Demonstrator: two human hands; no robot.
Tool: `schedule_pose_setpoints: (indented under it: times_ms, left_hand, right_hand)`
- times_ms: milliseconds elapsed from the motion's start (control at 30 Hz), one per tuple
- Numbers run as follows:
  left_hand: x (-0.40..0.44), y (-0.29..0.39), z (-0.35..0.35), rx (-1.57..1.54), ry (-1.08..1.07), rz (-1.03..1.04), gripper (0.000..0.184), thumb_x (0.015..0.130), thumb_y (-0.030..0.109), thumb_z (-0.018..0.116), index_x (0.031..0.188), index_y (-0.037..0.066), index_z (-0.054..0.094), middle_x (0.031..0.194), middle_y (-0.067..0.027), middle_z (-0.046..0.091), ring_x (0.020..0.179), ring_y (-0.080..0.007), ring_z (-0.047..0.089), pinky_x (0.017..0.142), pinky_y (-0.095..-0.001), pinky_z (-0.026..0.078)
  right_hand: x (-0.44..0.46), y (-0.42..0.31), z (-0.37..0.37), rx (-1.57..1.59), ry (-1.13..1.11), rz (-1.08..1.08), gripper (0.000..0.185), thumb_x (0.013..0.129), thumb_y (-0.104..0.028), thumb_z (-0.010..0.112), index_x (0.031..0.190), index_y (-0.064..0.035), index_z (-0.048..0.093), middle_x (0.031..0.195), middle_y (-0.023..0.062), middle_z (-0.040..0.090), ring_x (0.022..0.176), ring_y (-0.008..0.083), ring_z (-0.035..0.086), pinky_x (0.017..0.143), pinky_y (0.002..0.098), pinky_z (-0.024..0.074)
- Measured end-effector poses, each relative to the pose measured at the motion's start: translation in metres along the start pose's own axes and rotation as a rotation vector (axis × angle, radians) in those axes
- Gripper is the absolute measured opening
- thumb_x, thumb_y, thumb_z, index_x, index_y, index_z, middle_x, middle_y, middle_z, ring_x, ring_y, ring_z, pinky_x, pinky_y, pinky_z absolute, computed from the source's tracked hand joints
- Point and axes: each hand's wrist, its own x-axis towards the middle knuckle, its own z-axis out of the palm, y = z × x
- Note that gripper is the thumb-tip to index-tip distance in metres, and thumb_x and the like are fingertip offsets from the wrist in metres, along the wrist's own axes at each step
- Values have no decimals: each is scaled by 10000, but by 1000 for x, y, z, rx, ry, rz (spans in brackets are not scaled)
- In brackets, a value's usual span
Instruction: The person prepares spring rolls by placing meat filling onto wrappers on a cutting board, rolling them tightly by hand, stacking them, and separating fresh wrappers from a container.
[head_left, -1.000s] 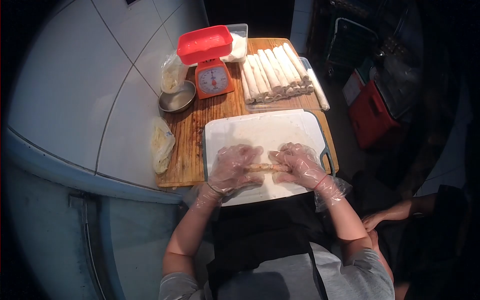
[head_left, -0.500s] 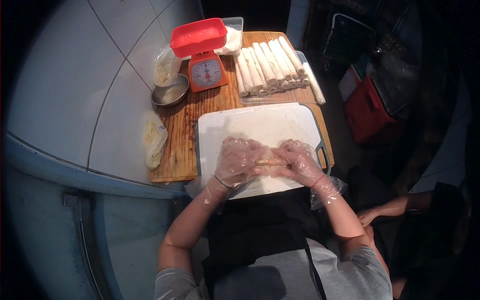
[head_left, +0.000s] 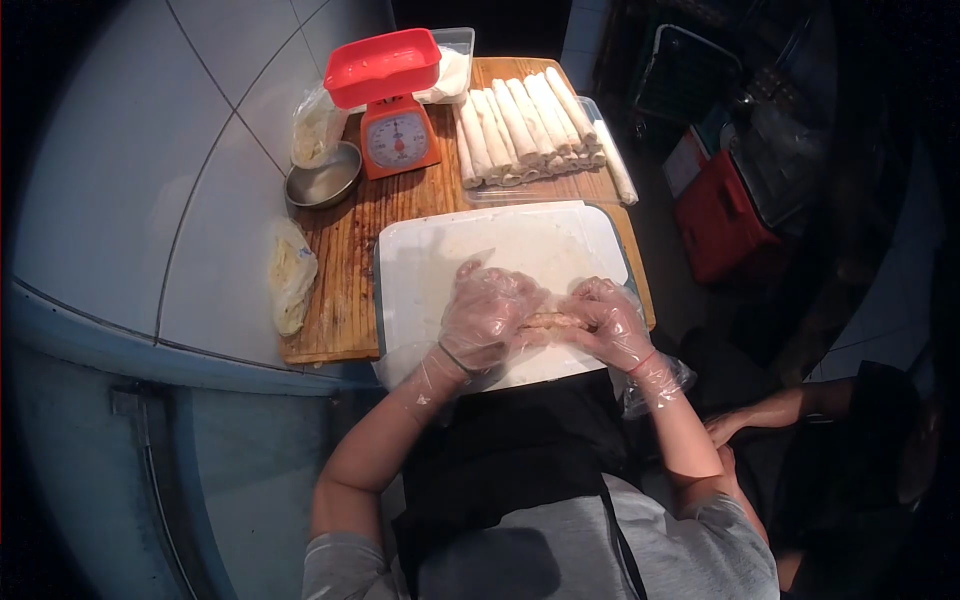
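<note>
A partly rolled spring roll (head_left: 553, 320), its brownish filling showing in the middle, lies low over the white cutting board (head_left: 410, 255). My left hand (head_left: 490, 312) wears a clear plastic glove and has its fingers closed around the left end. At the other end, my right hand (head_left: 610, 325), gloved the same way, pinches with thumb and fingertips. Both palms face down, close together. How much of the wrapper is folded round the filling is hidden by my fingers.
Finished long white rolls (head_left: 520, 125) are stacked on a clear tray at the back right. A red kitchen scale (head_left: 397, 135), a metal bowl (head_left: 325, 180) and a plastic bag (head_left: 292, 275) stand to the left. Another person's hand (head_left: 728, 425) is at the right.
The view has shifted slightly. My hands have turned a little around the spring roll, and more of its filling shows between them.
</note>
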Motion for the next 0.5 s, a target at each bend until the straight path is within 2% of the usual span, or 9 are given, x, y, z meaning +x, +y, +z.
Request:
schedule_pose_setpoints:
  times_ms: [67, 167, 267, 300, 400, 500]
  left_hand:
    - [0, -2, 8, -8, -41, 22, 389, 757, 443, 768, 1070, 212, 750, 1028, 17, 691, 1047, -178, 622, 1094, -498, 294]
    - [7, 6, 6, -15, -33, 26, 378, 768, 448, 757, 1068, 219, 754, 1014, 18, 693, 1039, -179, 625, 1099, -501, 291]
    - [11, 4, 18, -7, -107, 42, 366, 782, 478, 716, 1040, 221, 753, 990, 9, 694, 1004, -198, 629, 1092, -519, 285]
    - [14, 5, 18, -1, -148, 52, 368, 787, 494, 698, 1027, 221, 751, 981, 5, 695, 989, -206, 631, 1088, -527, 282]
    - [18, 12, 14, -67, -49, 41, 359, 783, 480, 704, 1031, 226, 756, 970, 13, 693, 1000, -202, 633, 1097, -535, 275]
    - [19, 9, 19, -36, -219, 34, 411, 801, 488, 697, 1117, 228, 737, 1014, 8, 697, 1028, -202, 636, 1100, -551, 270]
  right_hand:
    - [-3, 4, -4, 42, -99, 69, 359, 726, -255, 838, 1038, -93, 761, 999, 90, 659, 935, 284, 621, 849, 390, 499]
    - [-5, 2, -4, 69, 40, 40, 319, 727, -240, 836, 999, -88, 772, 973, 94, 654, 945, 285, 620, 873, 392, 496]
    - [-6, 9, -14, 52, -129, 78, 334, 736, -233, 833, 1030, -89, 766, 995, 101, 645, 973, 283, 614, 897, 394, 488]
    - [-7, 8, -14, 47, -99, 71, 315, 743, -226, 828, 1021, -89, 768, 981, 100, 646, 970, 280, 612, 892, 393, 487]
    - [-9, 5, -14, 43, -45, 61, 280, 761, -211, 816, 1010, -92, 771, 963, 97, 648, 971, 278, 608, 890, 393, 483]
    - [-12, 7, -19, 40, -94, 89, 301, 766, -210, 814, 1039, -94, 765, 999, 97, 642, 992, 282, 605, 908, 392, 480]
